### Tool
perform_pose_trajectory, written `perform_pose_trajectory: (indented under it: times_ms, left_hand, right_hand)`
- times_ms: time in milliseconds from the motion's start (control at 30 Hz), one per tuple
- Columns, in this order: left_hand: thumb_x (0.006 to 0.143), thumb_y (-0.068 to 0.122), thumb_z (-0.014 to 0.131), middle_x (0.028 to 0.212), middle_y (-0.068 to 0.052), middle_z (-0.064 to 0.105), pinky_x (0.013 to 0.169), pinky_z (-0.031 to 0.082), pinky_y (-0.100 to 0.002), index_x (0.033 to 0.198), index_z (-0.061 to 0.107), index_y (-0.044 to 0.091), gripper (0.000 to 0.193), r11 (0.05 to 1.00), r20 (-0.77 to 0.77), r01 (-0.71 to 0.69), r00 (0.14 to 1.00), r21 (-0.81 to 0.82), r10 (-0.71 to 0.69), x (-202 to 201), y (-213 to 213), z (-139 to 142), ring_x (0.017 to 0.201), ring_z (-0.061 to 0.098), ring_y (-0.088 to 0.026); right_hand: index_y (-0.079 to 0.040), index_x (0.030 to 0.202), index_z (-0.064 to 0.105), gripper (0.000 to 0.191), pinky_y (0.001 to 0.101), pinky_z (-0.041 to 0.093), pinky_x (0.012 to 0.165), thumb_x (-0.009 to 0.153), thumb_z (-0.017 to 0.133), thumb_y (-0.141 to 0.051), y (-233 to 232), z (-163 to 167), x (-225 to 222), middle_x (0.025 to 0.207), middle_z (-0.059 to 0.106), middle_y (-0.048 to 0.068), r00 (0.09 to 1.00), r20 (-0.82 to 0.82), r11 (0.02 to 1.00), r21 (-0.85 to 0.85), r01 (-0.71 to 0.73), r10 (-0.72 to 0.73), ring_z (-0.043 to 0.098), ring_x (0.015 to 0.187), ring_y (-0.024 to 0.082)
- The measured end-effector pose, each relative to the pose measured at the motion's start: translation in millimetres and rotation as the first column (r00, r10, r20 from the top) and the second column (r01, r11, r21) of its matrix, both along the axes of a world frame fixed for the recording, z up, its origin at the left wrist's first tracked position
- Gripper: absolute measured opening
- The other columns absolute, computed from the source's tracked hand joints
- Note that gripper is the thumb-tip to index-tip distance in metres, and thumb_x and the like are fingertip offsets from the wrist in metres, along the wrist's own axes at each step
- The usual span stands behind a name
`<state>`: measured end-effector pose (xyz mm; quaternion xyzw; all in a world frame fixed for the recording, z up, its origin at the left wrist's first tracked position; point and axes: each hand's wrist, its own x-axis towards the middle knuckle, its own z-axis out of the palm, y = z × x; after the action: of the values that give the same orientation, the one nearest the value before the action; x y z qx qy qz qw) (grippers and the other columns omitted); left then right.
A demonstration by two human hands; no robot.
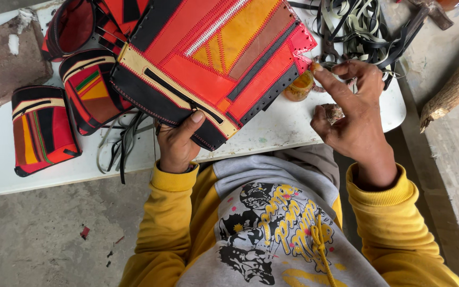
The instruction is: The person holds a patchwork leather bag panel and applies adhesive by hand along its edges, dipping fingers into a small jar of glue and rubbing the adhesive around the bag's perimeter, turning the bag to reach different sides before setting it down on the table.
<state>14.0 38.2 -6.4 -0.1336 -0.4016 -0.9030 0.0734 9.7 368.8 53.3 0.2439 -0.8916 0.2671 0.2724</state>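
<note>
Left hand (179,143) grasps the near edge of a red, orange and black patchwork leather bag (216,58). Right hand (351,114), index finger extended, touches its right corner, beside a small amber glass jar (298,87).

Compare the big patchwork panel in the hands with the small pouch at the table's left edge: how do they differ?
The patchwork panel is large, flat and open, with punched holes along its edge; the small pouch is smaller, closed and finished. The panel is gripped by the left hand while the right hand's forefinger touches its corner; the pouch lies untouched on the white table. The panel shows two zips; none is visible on the pouch. Both are patchworks of red, orange and black.
</note>
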Motion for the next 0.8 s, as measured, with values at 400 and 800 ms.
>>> perform_pose_trajectory:
  times_ms: [400, 800]
  left_hand:
    - [0.1, -0.01, 0.07, 0.135, -0.007, 0.066, 0.114, 0.05, -0.037, 0.138, 0.063, 0.003, 0.041, 1.0, -0.039, -0.021, 0.999, 0.007, 0.021, -2.6, 2.0, -1.5, 0.125, 0.063, -0.018]
    - [0.098, -0.007, 0.071, 0.134, -0.007, 0.066, 0.112, 0.051, -0.036, 0.138, 0.062, 0.003, 0.043, 0.999, -0.009, -0.02, 1.0, 0.042, 0.02, -0.7, 17.5, 2.2, 0.123, 0.063, -0.017]
  right_hand:
    - [-0.011, 0.162, 0.042, 0.085, 0.0422, 0.043, 0.108, 0.084, 0.076, -0.013, 13.4, -25.4, -6.5, 0.134, 0.049, 0.017, 0.978, 0.18, 0.966, -0.253, -0.06, 0.108, 0.053, 0.118, 0.029]
    - [-0.024, 0.163, 0.04, 0.09, 0.0502, 0.032, 0.104, 0.082, 0.077, -0.012, -16.1, -11.8, -6.2, 0.137, 0.051, 0.019, 0.986, -0.135, 0.966, 0.223, 0.131, -0.103, 0.047, 0.122, 0.036]
